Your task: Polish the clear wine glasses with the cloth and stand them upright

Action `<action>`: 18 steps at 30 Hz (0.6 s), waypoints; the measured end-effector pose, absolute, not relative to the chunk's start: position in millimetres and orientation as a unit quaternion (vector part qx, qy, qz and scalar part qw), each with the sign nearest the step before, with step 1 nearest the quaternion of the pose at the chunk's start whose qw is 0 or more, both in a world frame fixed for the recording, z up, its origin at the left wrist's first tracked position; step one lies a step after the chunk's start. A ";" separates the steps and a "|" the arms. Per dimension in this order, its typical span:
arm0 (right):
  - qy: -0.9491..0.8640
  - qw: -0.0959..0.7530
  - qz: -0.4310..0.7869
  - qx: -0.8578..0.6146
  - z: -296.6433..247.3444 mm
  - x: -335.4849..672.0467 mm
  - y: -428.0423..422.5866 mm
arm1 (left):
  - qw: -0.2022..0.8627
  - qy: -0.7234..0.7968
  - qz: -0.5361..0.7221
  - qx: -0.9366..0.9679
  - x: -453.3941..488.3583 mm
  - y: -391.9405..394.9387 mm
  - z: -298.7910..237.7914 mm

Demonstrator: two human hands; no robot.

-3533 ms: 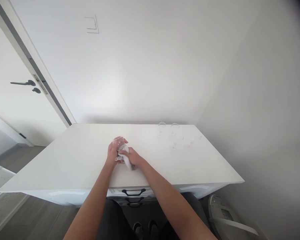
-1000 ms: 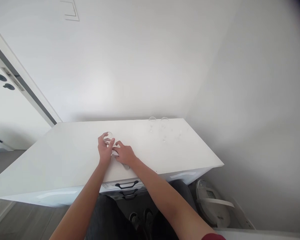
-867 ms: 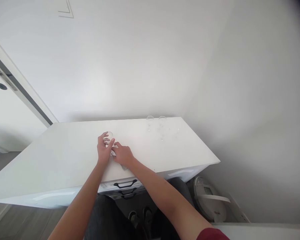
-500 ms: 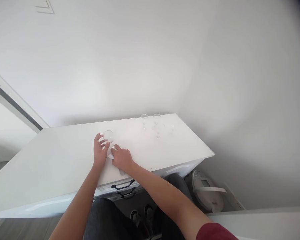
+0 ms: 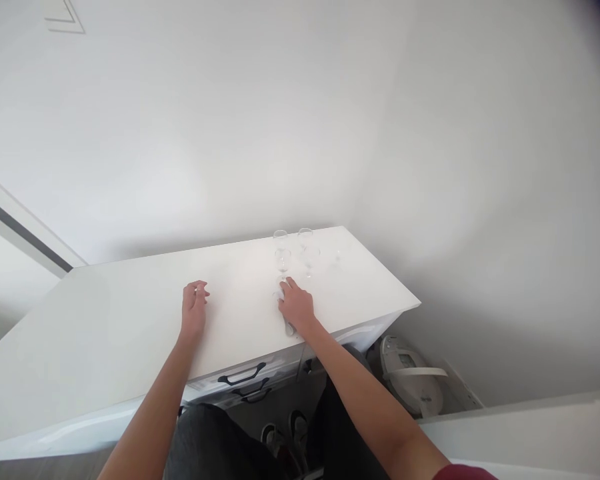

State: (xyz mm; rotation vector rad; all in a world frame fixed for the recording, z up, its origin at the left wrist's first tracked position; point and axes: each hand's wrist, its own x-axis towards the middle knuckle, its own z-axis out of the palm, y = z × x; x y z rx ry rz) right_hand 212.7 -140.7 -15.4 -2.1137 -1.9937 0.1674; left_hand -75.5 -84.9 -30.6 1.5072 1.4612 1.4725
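Note:
My right hand (image 5: 297, 305) is low over the white tabletop, its fingers closed at the foot of a clear stemmed glass (image 5: 283, 260) that stands upright. From under the same palm sticks out a pale grey, rounded end of a slim object (image 5: 289, 328), whose kind I cannot make out. My left hand (image 5: 195, 307) is to the left with loosely bent fingers and holds nothing. Beyond the right hand stand several more clear glasses, among them a near one (image 5: 310, 255) and two at the back; their outlines are faint.
The white cabinet top (image 5: 130, 320) meets a white wall behind. Dark drawer handles (image 5: 243, 375) project from its front, above my legs. On the floor at right is a white appliance with a carrying handle (image 5: 417, 372).
My right hand has moved right with the stemmed glass and the grey-ended object, toward the other glasses. My left hand has come away from the glass and stayed at the left.

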 end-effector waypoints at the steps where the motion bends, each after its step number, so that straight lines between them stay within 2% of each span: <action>1: -0.681 0.116 0.058 -0.721 -15.7 214.8 -142.3 | 0.285 0.546 0.550 0.564 -75.9 -84.3 -31.4; 8: -0.671 0.139 0.081 -0.724 -15.5 216.4 -142.2 | 0.277 0.568 0.500 0.592 -76.0 -85.6 -29.0; 13: -0.670 0.159 0.086 -0.720 -17.7 219.1 -146.0 | 0.318 0.612 0.342 0.638 -69.1 -87.1 -24.8; 18: -0.713 0.187 0.083 -0.671 -25.4 256.2 -164.6 | 0.241 0.664 0.262 0.657 -63.1 -84.9 -23.6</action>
